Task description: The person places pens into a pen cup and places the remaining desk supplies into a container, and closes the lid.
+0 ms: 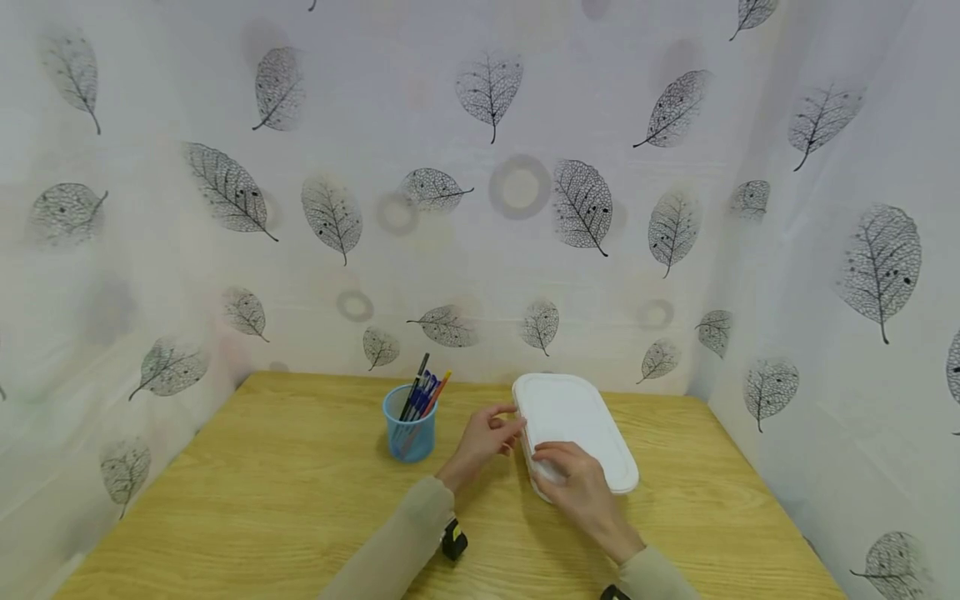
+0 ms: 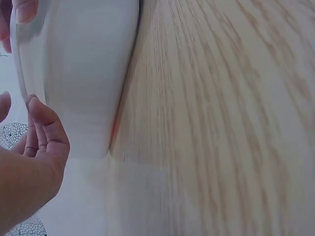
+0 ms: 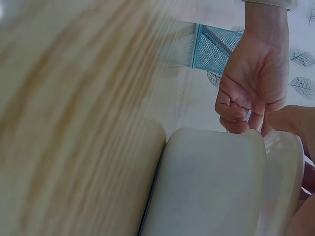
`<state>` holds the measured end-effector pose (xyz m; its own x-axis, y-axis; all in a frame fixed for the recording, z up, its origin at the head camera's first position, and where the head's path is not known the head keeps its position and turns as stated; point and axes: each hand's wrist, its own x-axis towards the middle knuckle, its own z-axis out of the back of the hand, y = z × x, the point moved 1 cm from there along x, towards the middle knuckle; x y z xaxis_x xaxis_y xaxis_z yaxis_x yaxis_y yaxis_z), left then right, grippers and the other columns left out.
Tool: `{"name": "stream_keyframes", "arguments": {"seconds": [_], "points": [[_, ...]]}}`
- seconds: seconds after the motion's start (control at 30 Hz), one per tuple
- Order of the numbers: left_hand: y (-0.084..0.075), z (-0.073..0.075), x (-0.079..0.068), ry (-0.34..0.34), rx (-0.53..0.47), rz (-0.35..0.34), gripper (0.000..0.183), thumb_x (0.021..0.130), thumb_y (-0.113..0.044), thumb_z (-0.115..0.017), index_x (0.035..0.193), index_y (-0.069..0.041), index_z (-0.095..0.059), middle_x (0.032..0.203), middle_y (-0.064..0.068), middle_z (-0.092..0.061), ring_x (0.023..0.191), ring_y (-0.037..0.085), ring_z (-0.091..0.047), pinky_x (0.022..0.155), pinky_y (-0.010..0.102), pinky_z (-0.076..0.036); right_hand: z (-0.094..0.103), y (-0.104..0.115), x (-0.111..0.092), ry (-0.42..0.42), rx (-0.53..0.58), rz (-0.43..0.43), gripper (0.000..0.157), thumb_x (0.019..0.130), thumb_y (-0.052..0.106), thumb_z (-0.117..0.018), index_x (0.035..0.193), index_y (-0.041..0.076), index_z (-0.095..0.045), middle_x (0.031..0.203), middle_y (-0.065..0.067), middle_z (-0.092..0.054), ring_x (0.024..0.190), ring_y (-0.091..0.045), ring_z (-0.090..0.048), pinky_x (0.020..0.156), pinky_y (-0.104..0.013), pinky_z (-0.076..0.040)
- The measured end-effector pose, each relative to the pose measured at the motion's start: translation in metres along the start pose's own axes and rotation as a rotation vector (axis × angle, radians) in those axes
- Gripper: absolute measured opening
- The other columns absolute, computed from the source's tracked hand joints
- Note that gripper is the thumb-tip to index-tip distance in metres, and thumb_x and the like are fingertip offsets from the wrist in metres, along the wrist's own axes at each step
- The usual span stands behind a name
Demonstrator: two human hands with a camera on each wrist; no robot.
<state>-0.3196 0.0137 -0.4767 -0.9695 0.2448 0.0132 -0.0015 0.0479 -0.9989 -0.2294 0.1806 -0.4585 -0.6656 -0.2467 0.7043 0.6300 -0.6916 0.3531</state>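
A white lidded plastic box [image 2: 88,73] stands on the right of the table, its long side angled toward me. Its white lid [image 1: 573,417] lies on top, and in the right wrist view the lid rim [image 3: 288,162] looks partly raised from the body. My left hand [image 1: 487,437] grips the rim on the left long side with bent fingers. Nearer to me, my right hand [image 1: 576,487] pinches the same rim by the front left corner, thumb [image 3: 290,120] at the edge and fingers over the top. What the box contains is hidden.
Left of the box stands a blue mesh pen cup [image 1: 411,429] with several pens and pencils [image 1: 423,396]. The wood-grain table [image 1: 262,483] meets a pale leaf-printed curtain [image 1: 450,275] at the back and sides.
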Motion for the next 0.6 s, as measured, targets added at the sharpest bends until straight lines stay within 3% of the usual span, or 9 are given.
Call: {"name": "stream_keyframes", "arguments": {"seconds": [0.1,0.33,0.6], "points": [[-0.0014,-0.0012,-0.0022,0.022,0.014,-0.014,0.044,0.091,-0.021,-0.072,0.13,-0.005,-0.059,0.092,0.024,-0.068,0.07,0.02,-0.062,0.064,0.031,-0.056,-0.001,0.0004,-0.0002,0.043,0.015,-0.028,0.025,0.068,0.004,-0.087,0.09,0.009,-0.076,0.102,-0.002,-0.073,0.099,-0.019,-0.068,0.082,-0.037,-0.058],[-0.0041,-0.0029,-0.0071,0.036,0.062,-0.046,0.048,0.088,-0.015,-0.074,0.131,-0.002,-0.056,0.078,0.003,-0.065,0.067,0.016,-0.059,0.056,0.025,-0.051,-0.0035,-0.0009,-0.0017,0.103,0.018,-0.087,0.025,0.068,0.004,-0.087,0.089,0.01,-0.076,0.104,-0.001,-0.072,0.101,-0.019,-0.068,0.085,-0.037,-0.058],[-0.0024,-0.0035,-0.0052,0.026,0.107,-0.04,0.054,0.085,-0.015,-0.077,0.133,-0.004,-0.055,0.086,0.005,-0.067,0.074,0.023,-0.062,0.06,0.03,-0.054,-0.005,-0.0031,0.0001,0.123,-0.001,-0.072,0.026,0.067,0.001,-0.087,0.088,0.009,-0.075,0.104,-0.003,-0.072,0.1,-0.021,-0.068,0.085,-0.037,-0.057]]}}
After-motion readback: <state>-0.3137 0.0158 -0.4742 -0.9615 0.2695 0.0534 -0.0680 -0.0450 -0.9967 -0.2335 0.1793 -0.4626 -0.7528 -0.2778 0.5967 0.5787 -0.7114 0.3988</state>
